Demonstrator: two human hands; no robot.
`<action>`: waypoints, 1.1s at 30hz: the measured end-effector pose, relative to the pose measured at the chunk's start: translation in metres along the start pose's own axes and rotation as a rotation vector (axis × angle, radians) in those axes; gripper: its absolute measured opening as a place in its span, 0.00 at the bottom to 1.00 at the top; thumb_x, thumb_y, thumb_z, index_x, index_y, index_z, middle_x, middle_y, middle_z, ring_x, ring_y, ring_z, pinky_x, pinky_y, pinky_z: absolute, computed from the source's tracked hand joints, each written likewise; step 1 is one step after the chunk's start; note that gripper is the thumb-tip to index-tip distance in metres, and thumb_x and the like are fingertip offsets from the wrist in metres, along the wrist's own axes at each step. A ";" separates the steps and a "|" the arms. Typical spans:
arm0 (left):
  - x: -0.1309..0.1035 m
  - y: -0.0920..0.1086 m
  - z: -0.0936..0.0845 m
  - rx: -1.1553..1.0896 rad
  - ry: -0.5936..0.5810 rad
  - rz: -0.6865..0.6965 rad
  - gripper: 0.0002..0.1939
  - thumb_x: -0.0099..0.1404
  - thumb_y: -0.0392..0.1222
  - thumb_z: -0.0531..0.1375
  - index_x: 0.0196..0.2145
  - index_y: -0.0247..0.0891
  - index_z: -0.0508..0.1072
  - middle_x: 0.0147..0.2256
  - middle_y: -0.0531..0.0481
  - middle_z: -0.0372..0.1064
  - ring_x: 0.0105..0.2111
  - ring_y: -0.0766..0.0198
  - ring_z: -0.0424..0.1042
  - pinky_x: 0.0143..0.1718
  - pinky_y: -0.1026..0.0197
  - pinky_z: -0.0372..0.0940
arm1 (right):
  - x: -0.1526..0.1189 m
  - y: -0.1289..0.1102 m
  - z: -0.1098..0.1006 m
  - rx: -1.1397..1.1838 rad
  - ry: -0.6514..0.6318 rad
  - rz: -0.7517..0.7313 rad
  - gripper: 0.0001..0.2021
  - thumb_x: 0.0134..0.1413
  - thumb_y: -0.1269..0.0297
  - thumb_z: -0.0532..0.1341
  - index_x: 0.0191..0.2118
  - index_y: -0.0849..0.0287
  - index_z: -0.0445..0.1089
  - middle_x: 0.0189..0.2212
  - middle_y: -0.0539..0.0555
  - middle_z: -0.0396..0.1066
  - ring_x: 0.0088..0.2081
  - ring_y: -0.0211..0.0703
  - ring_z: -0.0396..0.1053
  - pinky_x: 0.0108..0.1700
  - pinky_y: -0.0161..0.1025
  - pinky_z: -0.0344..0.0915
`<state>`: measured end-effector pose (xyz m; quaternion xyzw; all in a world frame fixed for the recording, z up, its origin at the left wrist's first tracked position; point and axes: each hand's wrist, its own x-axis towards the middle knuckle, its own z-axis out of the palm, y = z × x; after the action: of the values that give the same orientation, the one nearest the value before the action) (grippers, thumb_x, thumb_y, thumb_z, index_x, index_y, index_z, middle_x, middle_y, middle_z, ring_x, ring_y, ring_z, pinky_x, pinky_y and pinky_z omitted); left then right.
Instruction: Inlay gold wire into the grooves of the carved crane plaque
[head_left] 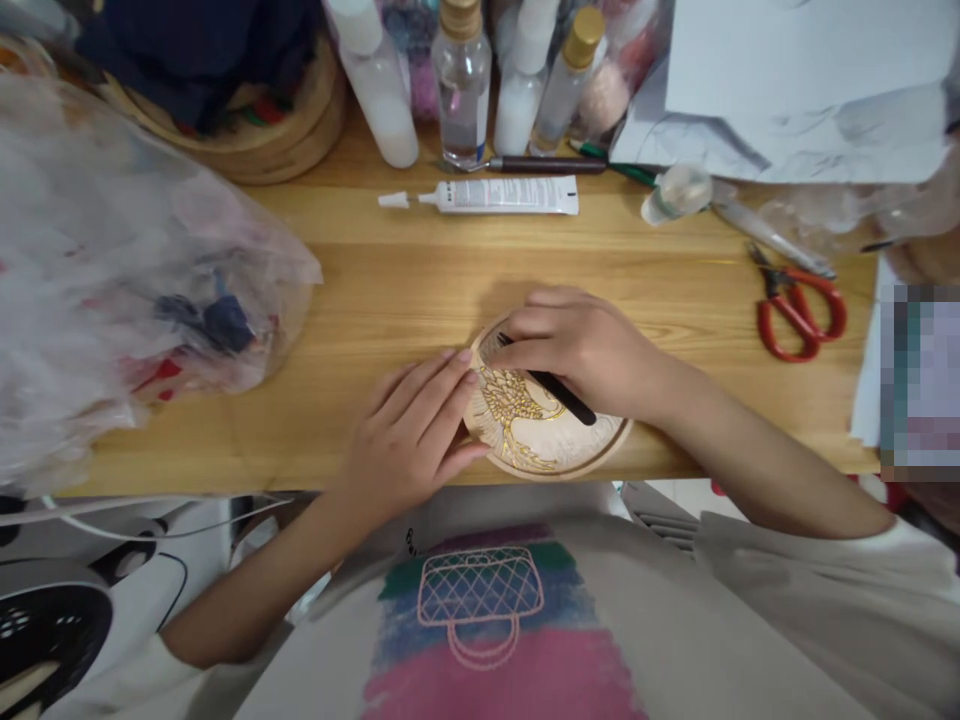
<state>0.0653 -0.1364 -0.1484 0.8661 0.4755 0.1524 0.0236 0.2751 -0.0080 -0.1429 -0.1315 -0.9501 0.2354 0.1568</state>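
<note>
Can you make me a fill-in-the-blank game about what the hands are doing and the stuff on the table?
The right hand grips a thin tool coloured ____.
The left hand touches a disc decorated with shiny ____ lines.
The scissors-like tool has handles coloured ____.
The tube near the bottles is mostly ____.

Missing words: black, gold, red, white.

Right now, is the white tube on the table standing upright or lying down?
Lying down: the tube is stretched sideways along the table, its nozzle pointing left.
</note>
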 end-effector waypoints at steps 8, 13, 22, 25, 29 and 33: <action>0.002 0.001 0.000 -0.003 0.010 -0.040 0.22 0.72 0.47 0.56 0.58 0.32 0.65 0.55 0.36 0.72 0.58 0.51 0.70 0.57 0.51 0.64 | 0.001 0.003 -0.001 -0.086 -0.010 -0.026 0.22 0.71 0.63 0.45 0.36 0.56 0.75 0.31 0.53 0.71 0.36 0.44 0.64 0.36 0.43 0.55; 0.003 0.002 0.000 0.012 0.009 -0.039 0.20 0.71 0.45 0.57 0.56 0.30 0.67 0.54 0.35 0.73 0.57 0.50 0.71 0.56 0.50 0.65 | 0.000 0.003 -0.001 -0.083 -0.035 -0.011 0.21 0.71 0.64 0.45 0.37 0.56 0.75 0.32 0.53 0.71 0.38 0.45 0.64 0.38 0.44 0.56; 0.005 0.002 -0.001 0.061 0.017 -0.017 0.18 0.71 0.44 0.57 0.54 0.29 0.69 0.54 0.35 0.73 0.55 0.48 0.72 0.53 0.50 0.66 | 0.000 0.003 -0.001 -0.096 -0.021 -0.018 0.23 0.72 0.63 0.43 0.38 0.56 0.75 0.32 0.53 0.71 0.38 0.44 0.64 0.37 0.44 0.55; 0.004 0.002 0.000 0.082 0.008 -0.024 0.20 0.72 0.45 0.57 0.55 0.30 0.68 0.54 0.35 0.72 0.55 0.48 0.72 0.53 0.49 0.66 | 0.000 0.003 0.000 -0.103 -0.006 -0.031 0.22 0.72 0.64 0.44 0.37 0.56 0.75 0.31 0.53 0.70 0.37 0.45 0.63 0.36 0.44 0.54; 0.005 0.003 0.000 0.107 -0.006 -0.019 0.19 0.72 0.46 0.56 0.55 0.31 0.69 0.55 0.36 0.72 0.56 0.47 0.72 0.53 0.49 0.66 | -0.001 0.003 0.001 -0.121 0.013 -0.032 0.22 0.72 0.63 0.44 0.37 0.56 0.75 0.30 0.52 0.70 0.36 0.45 0.63 0.35 0.44 0.53; 0.006 0.003 0.001 0.105 0.002 0.000 0.20 0.71 0.46 0.57 0.54 0.29 0.70 0.55 0.33 0.72 0.55 0.46 0.72 0.52 0.49 0.66 | 0.000 0.002 0.000 -0.136 0.009 -0.042 0.23 0.72 0.62 0.43 0.37 0.57 0.75 0.30 0.52 0.71 0.35 0.44 0.62 0.36 0.44 0.53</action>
<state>0.0710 -0.1334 -0.1476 0.8659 0.4830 0.1283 -0.0221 0.2759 -0.0061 -0.1443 -0.1228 -0.9657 0.1666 0.1568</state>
